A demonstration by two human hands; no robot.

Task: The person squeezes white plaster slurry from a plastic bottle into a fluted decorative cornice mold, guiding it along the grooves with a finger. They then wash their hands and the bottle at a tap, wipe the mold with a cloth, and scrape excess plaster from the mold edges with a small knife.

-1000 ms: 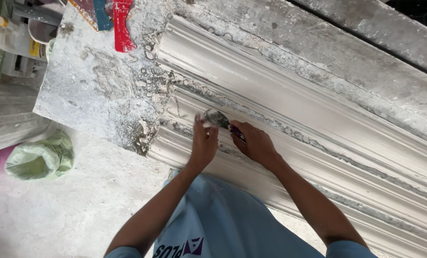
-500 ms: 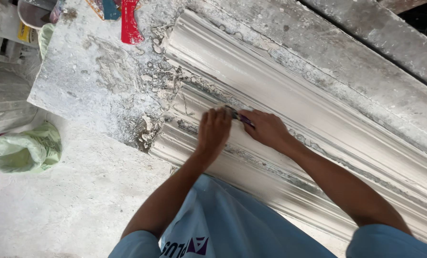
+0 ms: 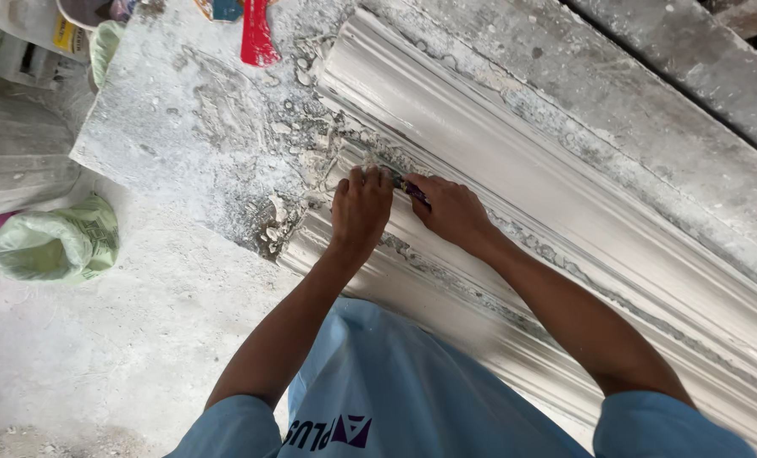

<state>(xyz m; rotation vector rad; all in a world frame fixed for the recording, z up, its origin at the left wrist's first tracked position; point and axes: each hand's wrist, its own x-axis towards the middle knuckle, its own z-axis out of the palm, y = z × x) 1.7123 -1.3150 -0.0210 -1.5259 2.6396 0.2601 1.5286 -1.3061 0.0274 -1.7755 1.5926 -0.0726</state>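
Both hands work close together on a long white plaster moulding (image 3: 565, 220) that lies slantwise across a dusty, plaster-caked bench (image 3: 183, 127). The left hand (image 3: 360, 212) lies palm down on the moulding near its end, fingers curled forward over a groove, pressing on the plaster and perhaps on the tip of a tool; whether it grips anything there is hidden under the fingers. The right hand (image 3: 453, 212) is closed around a small tool (image 3: 412, 192) with a dark purple handle, its working end pointing toward the left hand and lying in the same groove; the blade itself is too small and covered to make out. Crumbs and flakes of plaster (image 3: 272, 225) lie scattered beside the moulding's end. Further off on the bench lies a red-handled tool (image 3: 256, 38), and a green bag (image 3: 56, 242) sits on the floor to the left. The risks lie in the brittle plaster: too much pressure, or a slip of the tool out of the groove, could gouge the profile or chip the sharp ridges beside it. The left fingers sit right in front of the tool's tip, so a sudden slip could also nick them. Loose crumbs under the hand could scratch the smooth faces if dragged along.
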